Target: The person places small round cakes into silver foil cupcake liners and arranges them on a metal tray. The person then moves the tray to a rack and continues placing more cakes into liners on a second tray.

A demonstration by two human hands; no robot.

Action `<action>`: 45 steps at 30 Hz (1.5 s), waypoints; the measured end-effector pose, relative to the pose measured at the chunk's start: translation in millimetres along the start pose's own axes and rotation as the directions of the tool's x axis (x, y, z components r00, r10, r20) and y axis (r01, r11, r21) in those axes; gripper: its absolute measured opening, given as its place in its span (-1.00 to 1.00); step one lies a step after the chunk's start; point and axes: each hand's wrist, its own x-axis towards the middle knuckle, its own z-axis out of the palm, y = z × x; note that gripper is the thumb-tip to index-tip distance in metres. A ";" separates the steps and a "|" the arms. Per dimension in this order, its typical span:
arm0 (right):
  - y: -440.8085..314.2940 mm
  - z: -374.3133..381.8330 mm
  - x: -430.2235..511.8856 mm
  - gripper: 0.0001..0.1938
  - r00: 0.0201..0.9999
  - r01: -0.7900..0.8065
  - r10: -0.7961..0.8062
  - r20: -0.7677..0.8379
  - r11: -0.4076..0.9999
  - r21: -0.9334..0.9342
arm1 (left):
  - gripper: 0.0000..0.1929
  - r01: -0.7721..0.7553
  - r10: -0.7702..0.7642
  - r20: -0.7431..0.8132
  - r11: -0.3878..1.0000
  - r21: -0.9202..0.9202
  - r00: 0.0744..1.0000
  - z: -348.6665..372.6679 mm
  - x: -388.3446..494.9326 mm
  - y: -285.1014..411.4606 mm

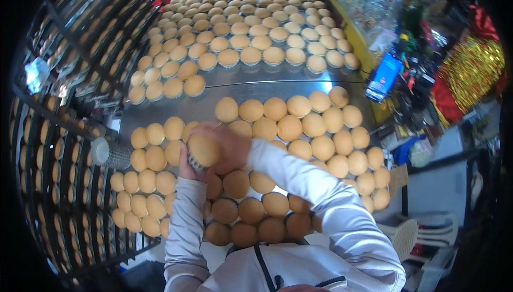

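Observation:
Both my hands are around a round golden cake (203, 147) in a fluted foil cup, held above the table. My left hand (188, 165) supports it from the left and below, with the thumb up along its side. On its right and far side is my right hand (232, 143), blurred, its fingers partly hidden. Around them, similar cakes stand in rows on the metal table (168, 105). One cake (174, 128) is just left of my hands, and another (226, 109) is just beyond the right one. My forearms cover part of the near rows.
A tall rack (60, 131) with several loaded shelves stands along the left. A stack of foil cups (110, 153) lies at the table's left edge. To the right are a lit phone (383, 76), gold-and-red tinsel cloth (473, 67) and a plastic chair (435, 230).

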 end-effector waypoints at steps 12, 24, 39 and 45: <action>-28.1 126.6 58.4 -0.29 0.873 0.006 0.446 -0.195 0.391 0.921 | -0.23 0.216 -0.222 0.111 0.974 0.064 0.969 -56.1 -69.9 108.6; 145.5 78.3 94.1 -0.28 0.843 -0.535 0.445 -0.302 0.632 -0.561 | -0.07 0.087 -0.064 0.179 0.988 -0.128 0.982 -136.0 -109.8 155.6; 242.9 55.6 189.7 -0.14 0.512 -0.801 0.782 -0.357 0.284 -0.527 | -0.24 -0.069 0.066 -0.047 0.996 -0.056 0.997 -167.4 -93.4 150.7; 141.9 80.4 180.9 -0.17 0.893 -0.370 0.390 -0.227 0.921 0.125 | -0.28 0.003 -0.020 -0.090 0.983 -0.184 0.996 -129.2 -39.5 149.0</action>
